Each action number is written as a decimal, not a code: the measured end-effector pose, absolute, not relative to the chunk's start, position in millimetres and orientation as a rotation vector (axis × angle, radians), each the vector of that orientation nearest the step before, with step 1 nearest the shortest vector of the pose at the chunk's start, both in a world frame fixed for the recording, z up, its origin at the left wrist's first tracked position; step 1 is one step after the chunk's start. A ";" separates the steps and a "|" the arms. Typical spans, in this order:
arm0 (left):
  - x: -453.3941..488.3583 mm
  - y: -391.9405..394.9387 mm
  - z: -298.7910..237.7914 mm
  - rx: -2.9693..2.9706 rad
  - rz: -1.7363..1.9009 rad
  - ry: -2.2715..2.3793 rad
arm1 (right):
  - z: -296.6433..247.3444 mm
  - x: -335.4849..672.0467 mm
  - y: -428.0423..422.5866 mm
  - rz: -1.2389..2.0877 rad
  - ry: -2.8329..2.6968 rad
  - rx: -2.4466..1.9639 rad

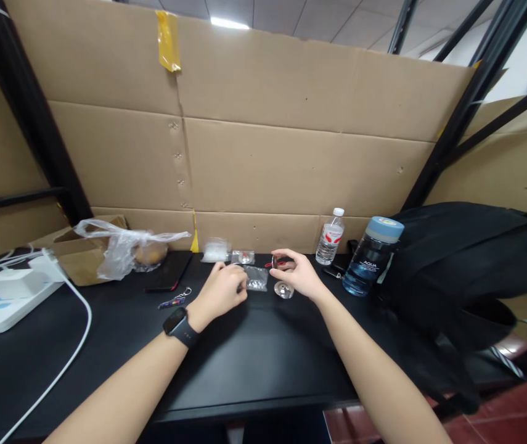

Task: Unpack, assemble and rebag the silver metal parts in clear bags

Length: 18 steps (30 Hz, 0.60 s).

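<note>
My left hand [220,291], with a dark watch [180,327] on its wrist, is over the black table with its fingers curled in. Whatever those fingers may hold is hidden. Beside them lies a small clear plastic bag [257,279]. My right hand [301,275] pinches a small shiny disc [273,262] between thumb and fingertips, held on edge. Something red [286,265], like a cord, shows behind these fingers. Below my right hand sits a clear round piece [284,290] on the table. Farther back are a small packet [243,257] and a stack of clear bags [216,250].
A keychain [175,300] and a dark flat case [168,271] lie left. Beyond are a knotted plastic bag [127,254] and a power strip [20,302]. Right stand a water bottle [330,239], a blue-lidded bottle [370,259] and a black backpack [457,265]. Cardboard [263,160] walls the back.
</note>
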<state>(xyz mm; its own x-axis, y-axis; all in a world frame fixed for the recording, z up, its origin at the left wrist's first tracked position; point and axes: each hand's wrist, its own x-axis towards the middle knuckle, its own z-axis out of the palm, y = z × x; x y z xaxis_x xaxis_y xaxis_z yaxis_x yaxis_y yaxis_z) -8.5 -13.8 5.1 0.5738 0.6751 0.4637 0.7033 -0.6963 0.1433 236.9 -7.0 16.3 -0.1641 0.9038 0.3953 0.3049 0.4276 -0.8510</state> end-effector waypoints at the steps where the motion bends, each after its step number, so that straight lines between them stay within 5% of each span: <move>1: -3.4 -18.4 3.4 -2.804 -0.696 -1.162 | 17.4 238.5 -7.7 0.737 -1.738 -1.063; 18: -15.6 -26.5 -0.6 -3.278 -0.377 -0.894 | 23.9 230.6 -41.0 0.464 -2.565 -1.383</move>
<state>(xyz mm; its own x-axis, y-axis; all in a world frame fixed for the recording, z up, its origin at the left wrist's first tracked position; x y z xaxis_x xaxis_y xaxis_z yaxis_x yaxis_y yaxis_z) -15.6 -26.5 -0.6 0.8420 0.5221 0.1360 0.4619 -0.8278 0.3185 230.6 -41.0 23.9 -0.5465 0.8373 0.0189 0.7775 0.5156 -0.3602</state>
